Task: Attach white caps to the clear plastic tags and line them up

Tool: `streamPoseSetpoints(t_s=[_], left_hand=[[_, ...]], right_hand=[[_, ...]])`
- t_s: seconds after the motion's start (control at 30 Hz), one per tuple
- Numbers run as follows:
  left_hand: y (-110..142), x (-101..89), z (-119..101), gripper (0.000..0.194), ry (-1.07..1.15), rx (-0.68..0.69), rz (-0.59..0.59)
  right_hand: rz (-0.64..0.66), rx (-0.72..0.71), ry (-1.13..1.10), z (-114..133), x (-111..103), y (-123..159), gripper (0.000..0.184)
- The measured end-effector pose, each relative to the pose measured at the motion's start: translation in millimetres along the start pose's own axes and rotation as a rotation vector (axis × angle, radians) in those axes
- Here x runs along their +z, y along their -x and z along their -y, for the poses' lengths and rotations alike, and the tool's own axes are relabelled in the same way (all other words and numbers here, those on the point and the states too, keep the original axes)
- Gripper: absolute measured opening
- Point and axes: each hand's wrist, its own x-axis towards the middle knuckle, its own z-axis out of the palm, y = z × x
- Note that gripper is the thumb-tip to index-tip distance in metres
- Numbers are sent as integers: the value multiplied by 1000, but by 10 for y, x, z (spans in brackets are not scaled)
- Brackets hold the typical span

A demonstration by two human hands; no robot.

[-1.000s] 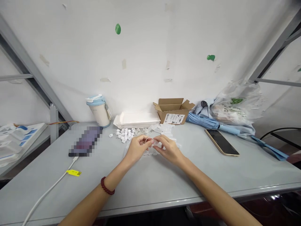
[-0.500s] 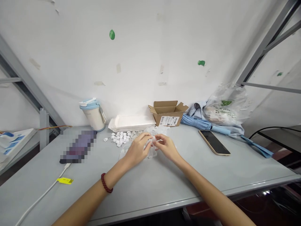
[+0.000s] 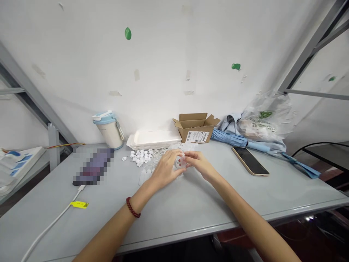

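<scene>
My left hand (image 3: 167,168) and my right hand (image 3: 200,164) meet over the middle of the table. Between their fingertips is a small translucent plastic piece (image 3: 183,162), partly covered by the fingers, so its exact kind is unclear. Both hands pinch it. Just behind the hands lie more clear plastic pieces (image 3: 189,146). Left of my left hand sits a heap of small white caps (image 3: 141,157), with thin whitish looped pieces (image 3: 158,154) beside it. Flat translucent pieces (image 3: 143,176) lie partly under my left wrist.
A stack of white trays (image 3: 155,137) and an open cardboard box (image 3: 196,135) stand against the wall. A tumbler (image 3: 110,133) and a blurred-out dark device (image 3: 94,167) are at left. At right lie a phone (image 3: 251,161), a blue umbrella (image 3: 234,139) and a plastic bag (image 3: 268,120).
The view has shifted slightly. The plastic piece now shows more upright between my fingers, and my left thumb reaches further right beneath it.
</scene>
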Motion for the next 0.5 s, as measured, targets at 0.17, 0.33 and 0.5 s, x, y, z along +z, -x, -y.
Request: streamPoseSetpoints(t_s=[0.17, 0.33, 0.5], left_hand=[[-27, 23, -40, 33, -23, -65, 41], [-24, 86, -58, 30, -69, -139, 140], [-19, 124, -79, 25, -83, -168, 198]], right_hand=[[84, 87, 111, -3, -82, -8, 16], [117, 182, 454, -4, -143, -21, 13], [93, 149, 628, 12, -157, -20, 13]])
